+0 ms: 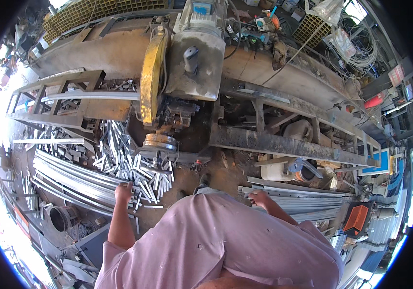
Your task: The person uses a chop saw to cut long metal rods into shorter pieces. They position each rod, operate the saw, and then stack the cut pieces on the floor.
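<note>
My left hand [123, 192] is closed, its fingers curled at the ends of a bundle of long silvery metal bars [74, 174]. What it holds, if anything, is too small to tell. My right hand [259, 198] is closed too, beside the near ends of a stack of grey metal profiles [303, 202]; its grip is hidden. Ahead of me stands a cut-off saw with a yellow blade guard [149, 77] and a grey motor housing [194, 65]. Below the guard sits a round clamp wheel [159, 142]. Many short cut metal pieces [143, 176] lie heaped left of my feet.
Steel frame supports reach out left [47, 118] and right [283, 144] of the saw. A long silvery bar [95, 96] lies along the left support up to the guard. A bucket [64, 217] stands at left, a white container [276, 169] and orange-black box [357, 219] at right.
</note>
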